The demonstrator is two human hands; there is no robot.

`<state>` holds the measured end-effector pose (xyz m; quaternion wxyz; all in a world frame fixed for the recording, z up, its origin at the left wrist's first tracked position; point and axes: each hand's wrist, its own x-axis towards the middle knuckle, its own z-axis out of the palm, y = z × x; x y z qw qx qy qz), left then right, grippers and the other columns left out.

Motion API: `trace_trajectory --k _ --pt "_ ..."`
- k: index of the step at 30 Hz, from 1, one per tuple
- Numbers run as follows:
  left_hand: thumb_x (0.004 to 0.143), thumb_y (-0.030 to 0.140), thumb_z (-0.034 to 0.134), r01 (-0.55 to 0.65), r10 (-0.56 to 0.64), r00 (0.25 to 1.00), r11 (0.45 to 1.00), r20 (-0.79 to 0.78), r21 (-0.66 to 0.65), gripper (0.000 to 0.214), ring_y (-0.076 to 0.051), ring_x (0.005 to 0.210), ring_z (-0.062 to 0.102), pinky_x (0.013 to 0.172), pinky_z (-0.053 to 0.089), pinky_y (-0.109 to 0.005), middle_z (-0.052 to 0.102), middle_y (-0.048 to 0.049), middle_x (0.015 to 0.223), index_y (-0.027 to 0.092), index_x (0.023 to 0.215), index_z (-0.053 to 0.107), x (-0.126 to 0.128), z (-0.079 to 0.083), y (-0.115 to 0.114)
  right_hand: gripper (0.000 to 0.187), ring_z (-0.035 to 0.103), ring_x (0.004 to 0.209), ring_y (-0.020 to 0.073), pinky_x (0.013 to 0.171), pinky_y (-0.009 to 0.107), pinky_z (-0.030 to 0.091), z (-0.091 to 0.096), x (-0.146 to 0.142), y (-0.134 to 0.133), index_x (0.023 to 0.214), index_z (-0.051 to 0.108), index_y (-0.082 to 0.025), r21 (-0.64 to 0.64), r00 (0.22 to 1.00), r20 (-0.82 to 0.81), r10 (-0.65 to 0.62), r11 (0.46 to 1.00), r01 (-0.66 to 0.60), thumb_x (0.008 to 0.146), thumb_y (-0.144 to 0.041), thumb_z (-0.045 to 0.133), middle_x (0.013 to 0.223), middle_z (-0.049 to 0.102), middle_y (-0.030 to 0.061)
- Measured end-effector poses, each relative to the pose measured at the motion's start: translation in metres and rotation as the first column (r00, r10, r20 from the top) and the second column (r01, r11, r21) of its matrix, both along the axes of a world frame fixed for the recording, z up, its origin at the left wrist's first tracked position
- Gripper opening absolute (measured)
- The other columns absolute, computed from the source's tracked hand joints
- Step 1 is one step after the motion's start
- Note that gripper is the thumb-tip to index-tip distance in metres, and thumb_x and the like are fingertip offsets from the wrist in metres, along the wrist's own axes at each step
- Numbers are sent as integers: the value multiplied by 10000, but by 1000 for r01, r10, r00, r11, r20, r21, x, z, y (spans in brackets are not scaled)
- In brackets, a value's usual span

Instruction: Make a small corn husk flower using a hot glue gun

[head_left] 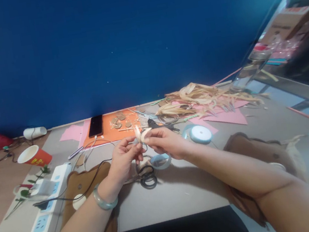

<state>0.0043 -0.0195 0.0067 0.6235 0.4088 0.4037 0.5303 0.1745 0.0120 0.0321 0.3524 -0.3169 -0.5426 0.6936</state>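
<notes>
Above the middle of the table, a small pale piece of dried corn husk (139, 134) is pinched between both hands, its two tips standing up. My left hand (124, 157), with a jade-coloured bangle at the wrist, is closed on its lower left side. From the right, my right hand (167, 142) grips it between thumb and fingers. Just below the hands lie scissors with black handles (148, 180), partly hidden, and a light blue ring of ribbon or tape (162, 162). A spool of pale blue ribbon (200, 134) lies right of my right hand.
Dried corn husks (195, 96) are heaped on pink paper (227, 118) at the back right. A phone (95, 126) rests on orange paper (107, 134). To the left are a red paper cup (37, 156) and a white power strip (53, 201) with cables. A blue wall (132, 42) stands behind.
</notes>
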Motion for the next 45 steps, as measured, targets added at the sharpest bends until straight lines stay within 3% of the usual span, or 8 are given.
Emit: trace_trajectory --k 7,14,20,26,35,41,45 --pt "682 286 780 -26 27 999 998 -26 63 203 -60 423 513 432 399 -188 658 -6 582 126 777 697 3 13 -3 207 271 405 24 391 193 159 1 0 0 805 646 -128 34 1000 15 8 999 -8 771 -330 668 497 415 -80" --pt "665 243 784 -107 109 994 993 -25 57 174 -68 448 533 460 436 -199 665 -7 606 132 773 705 5 16 -5 230 268 418 27 398 193 174 2 1 0 746 611 -131 150 997 73 -27 988 15 809 -350 646 493 382 -86" --pt "651 265 788 -138 140 989 989 -46 44 179 -67 442 518 465 437 -200 632 -1 555 118 685 694 8 22 -6 229 277 419 29 400 191 179 2 0 -1 769 611 -135 148 996 84 -17 989 4 810 -357 647 498 403 -82" --pt "686 256 765 -162 166 985 983 -53 81 154 -65 469 514 483 438 -197 624 7 570 124 693 687 8 20 -7 229 308 404 25 390 187 189 2 0 0 825 641 -132 130 994 105 -20 991 6 807 -360 641 533 474 -63" --pt "695 290 772 -209 210 978 975 -5 81 182 -52 490 522 512 439 -182 658 6 638 144 763 687 1 11 -1 216 447 426 49 406 183 351 8 8 8 822 617 -133 253 958 284 -44 967 -31 777 -344 635 621 594 -19" --pt "678 324 789 -265 264 964 962 16 67 244 -55 502 542 528 444 -184 665 2 649 138 792 681 -2 8 6 164 507 538 98 490 210 366 24 21 12 878 654 -140 413 865 499 -61 894 -175 783 -252 580 667 640 8" --pt "649 332 806 -294 292 955 955 47 44 273 -66 510 565 529 459 -190 665 2 645 139 789 673 -3 9 9 131 468 556 105 524 229 308 40 36 10 785 651 -154 527 694 709 -123 746 -406 802 -207 532 629 595 -3"
